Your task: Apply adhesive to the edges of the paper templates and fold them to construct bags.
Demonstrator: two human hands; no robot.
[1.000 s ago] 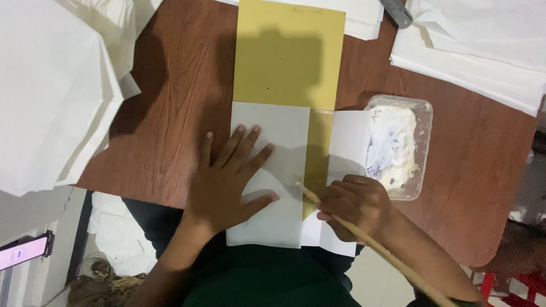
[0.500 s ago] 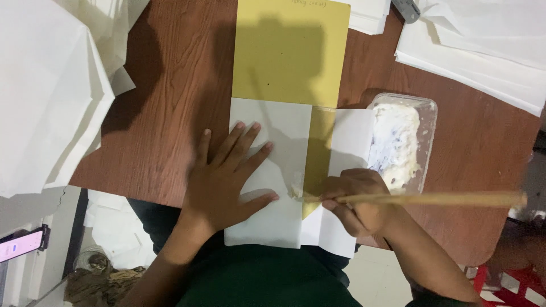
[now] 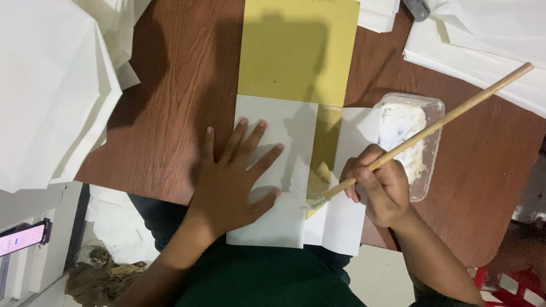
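At the lower middle of the frame the left hand [image 3: 233, 182] lies flat, palm down and fingers spread, on a white folded paper sheet [image 3: 273, 222] that hangs slightly over the near edge of the brown wooden surface [image 3: 170, 113]; it grasps nothing and only presses the sheet down. Just to its right, the right hand [image 3: 380, 189] is clenched around a long, thin wooden-handled brush [image 3: 432, 129]. The handle slants up toward the upper right of the frame, while the bristle end points down-left and touches the paper at the lower tip of a narrow yellow strip [image 3: 323, 156] showing between the white sheet and a second white paper flap [image 3: 347, 222] under the right hand.

Just beyond the right hand, at centre right, sits a clear rectangular plastic tray of white paste [image 3: 410, 139], which the brush handle crosses. Above the white sheet, a large yellow card sheet [image 3: 296, 51] runs to the top of the frame.

Farther out, a big stack of white paper [image 3: 45, 85] fills the upper left, and more white paper sheets [image 3: 483, 51] lie at the upper right. At the lower left edge, off the surface, a phone with a lit screen [image 3: 20, 239] is visible.
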